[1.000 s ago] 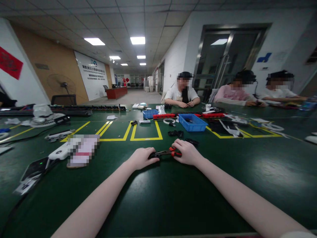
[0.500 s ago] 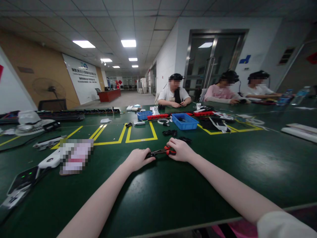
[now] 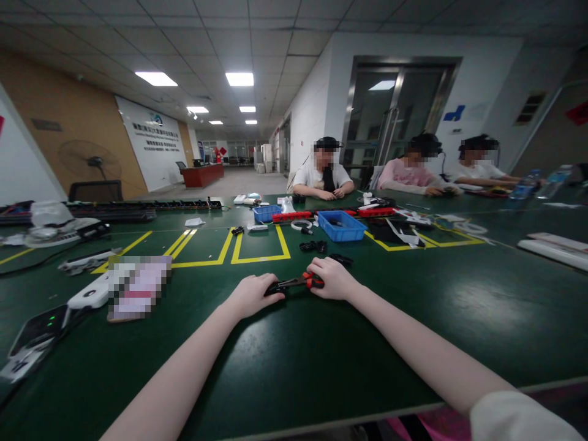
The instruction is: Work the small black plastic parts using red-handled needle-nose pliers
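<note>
My right hand (image 3: pixel 334 278) is closed around the red-and-black handles of a pair of pliers (image 3: pixel 296 282), above the green table. The jaws of the pliers point left and reach my left hand (image 3: pixel 252 295). Between the thumb and fingers of that hand is a small dark piece (image 3: pixel 274 288), mostly covered, and I cannot make out its kind. The jaws meet or overlap this dark piece. Just beyond my hands lie black coiled cables (image 3: pixel 313 246) and another black item (image 3: pixel 341 260).
Blue bins (image 3: pixel 340 226) and red strips (image 3: pixel 291 215) stand farther back, near yellow tape outlines (image 3: pixel 261 260). At left lie a phone-like pinkish item (image 3: pixel 140 288), a white power bank-like device (image 3: pixel 92 293) and cables. Several people (image 3: pixel 324 174) sit across the table. Water bottles (image 3: pixel 523 185) stand far right.
The whole view has shifted very slightly. Both hands keep the same hold on the pliers and the dark piece.
</note>
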### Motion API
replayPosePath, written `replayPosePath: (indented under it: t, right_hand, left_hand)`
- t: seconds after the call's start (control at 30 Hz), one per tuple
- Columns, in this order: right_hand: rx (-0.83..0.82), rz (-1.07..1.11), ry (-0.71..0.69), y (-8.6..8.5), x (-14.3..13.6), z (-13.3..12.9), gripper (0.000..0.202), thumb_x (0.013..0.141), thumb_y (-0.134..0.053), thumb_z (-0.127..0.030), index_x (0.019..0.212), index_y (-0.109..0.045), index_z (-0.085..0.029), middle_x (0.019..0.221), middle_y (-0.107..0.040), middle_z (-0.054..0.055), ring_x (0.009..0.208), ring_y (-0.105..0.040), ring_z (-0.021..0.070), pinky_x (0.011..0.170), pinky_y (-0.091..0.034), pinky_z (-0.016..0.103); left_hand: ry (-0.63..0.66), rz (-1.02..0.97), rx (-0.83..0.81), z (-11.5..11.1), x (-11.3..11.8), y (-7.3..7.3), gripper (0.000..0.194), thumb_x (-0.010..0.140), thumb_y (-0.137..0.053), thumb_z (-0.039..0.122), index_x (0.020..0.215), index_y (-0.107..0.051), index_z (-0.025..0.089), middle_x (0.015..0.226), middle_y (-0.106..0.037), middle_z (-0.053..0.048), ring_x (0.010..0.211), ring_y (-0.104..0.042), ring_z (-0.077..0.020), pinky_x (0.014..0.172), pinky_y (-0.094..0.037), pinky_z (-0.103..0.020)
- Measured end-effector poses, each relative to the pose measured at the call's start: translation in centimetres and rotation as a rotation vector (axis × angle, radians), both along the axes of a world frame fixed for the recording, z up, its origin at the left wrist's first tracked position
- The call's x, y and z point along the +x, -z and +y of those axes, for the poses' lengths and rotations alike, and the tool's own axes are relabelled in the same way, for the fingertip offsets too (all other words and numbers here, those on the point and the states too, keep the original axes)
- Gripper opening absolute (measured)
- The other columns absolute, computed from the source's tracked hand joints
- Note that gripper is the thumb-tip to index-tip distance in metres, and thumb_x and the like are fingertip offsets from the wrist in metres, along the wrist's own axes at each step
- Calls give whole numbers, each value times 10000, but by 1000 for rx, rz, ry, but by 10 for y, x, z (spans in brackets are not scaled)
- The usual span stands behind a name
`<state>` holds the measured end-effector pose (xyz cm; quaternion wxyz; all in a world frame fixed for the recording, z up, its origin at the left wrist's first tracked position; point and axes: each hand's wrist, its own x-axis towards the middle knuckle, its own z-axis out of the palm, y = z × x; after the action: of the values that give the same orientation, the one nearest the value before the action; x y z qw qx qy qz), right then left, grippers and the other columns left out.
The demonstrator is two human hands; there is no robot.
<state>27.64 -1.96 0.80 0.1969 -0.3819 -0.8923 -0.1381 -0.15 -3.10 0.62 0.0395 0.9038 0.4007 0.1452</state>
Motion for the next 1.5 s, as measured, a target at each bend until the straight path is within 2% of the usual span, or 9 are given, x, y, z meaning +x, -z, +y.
replayPosePath:
  t: [0.13, 0.3, 0.4, 0.53, 0.67, 1.07, 1.3, 1.5]
  right_hand:
    - [8, 10, -20, 1, 0, 2, 226, 722, -654, -314, 906, -605, -192, 912, -623, 81, 839, -581, 226, 781, -435, 368]
    - [2, 32, -42, 3, 2, 2, 233, 741, -653, -309, 942, -612, -197, 921, -623, 75, 836, -579, 209, 723, -454, 336]
    - [2, 43, -53, 3, 2, 1, 246, 791, -645, -383, 950, -616, -198, 919, -622, 75, 826, -580, 203, 706, -458, 329]
    - [5, 44, -65, 1, 2, 0, 360, 811, -638, -525, 957, -623, -196, 913, -624, 81, 823, -581, 209, 699, -457, 336]
    - [11, 30, -76, 0, 1, 0, 403, 819, -615, -578, 947, -621, -196, 913, -624, 86, 830, -576, 216, 712, -451, 346]
    - [71, 24, 4, 3, -1, -1, 369, 813, -606, -537, 941, -588, -191, 940, -609, 103, 838, -540, 237, 737, -402, 365]
    - [94, 23, 19, 5, -1, 2, 288, 749, -670, -361, 960, -587, -182, 959, -619, 101, 838, -530, 232, 740, -383, 354]
    - [100, 35, 12, 6, -2, 1, 315, 775, -663, -416, 971, -605, -176, 970, -633, 103, 847, -549, 228, 732, -374, 350]
  left_hand:
    - [7, -12, 38, -1, 0, 0, 307, 944, -545, 494, 1073, -573, 217, 1037, -679, -39, 854, -664, -226, 731, -461, -312]
    - [52, -6, 163, 0, 1, 1, 277, 951, -568, 438, 1086, -575, 196, 1086, -652, -52, 950, -628, -226, 872, -442, -360]
    - [71, 3, 192, 0, 0, 2, 286, 967, -541, 444, 1104, -575, 195, 1090, -648, -61, 992, -615, -228, 901, -429, -365]
    - [81, 31, 230, 1, 0, 3, 314, 988, -491, 461, 1124, -591, 196, 1083, -652, -67, 978, -608, -230, 913, -417, -371]
    - [106, 52, 262, 0, 0, 3, 347, 1007, -440, 471, 1124, -605, 189, 1061, -663, -69, 954, -611, -229, 905, -412, -374]
    - [77, 28, 275, 0, -1, 4, 276, 994, -494, 446, 1057, -592, 196, 1043, -690, -54, 881, -639, -207, 817, -432, -334]
    - [56, -51, 224, -2, -1, 5, 249, 973, -538, 445, 1005, -588, 204, 1013, -690, -23, 848, -624, -191, 790, -440, -312]
    - [48, -123, 164, -1, -2, 6, 223, 951, -580, 429, 988, -581, 209, 963, -687, -7, 826, -616, -191, 771, -450, -310]
